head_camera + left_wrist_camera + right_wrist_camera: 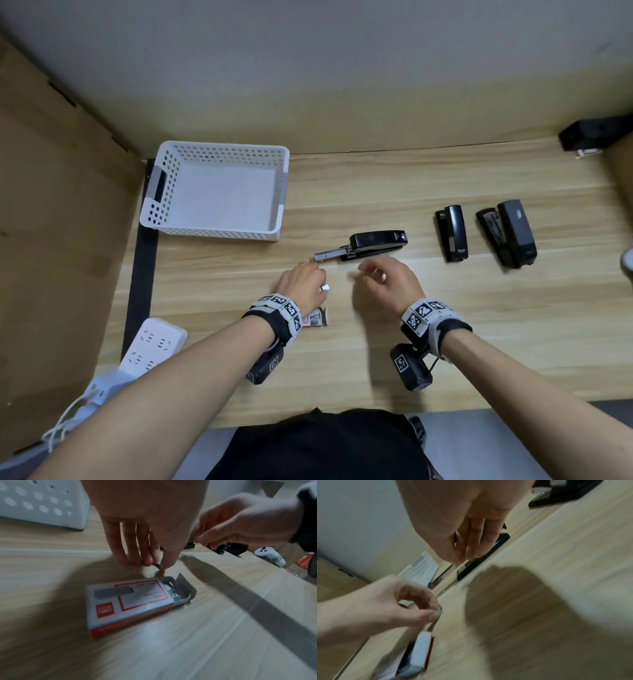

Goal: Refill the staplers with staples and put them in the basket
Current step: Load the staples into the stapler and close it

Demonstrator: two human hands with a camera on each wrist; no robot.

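I pinch a short strip of staples (158,565) between thumb and fingertips of my left hand (303,286), just above the opened staple box (135,606) near the tabletop's front edge. My right hand (387,286) hangs loosely curled, holding nothing, beside the middle stapler (371,244), whose magazine tray juts out leftward (toward the empty white basket (219,150) at the back-left corner). The strip could snap or slip if I squeeze unevenly, or jam if it meets the tray crooked.
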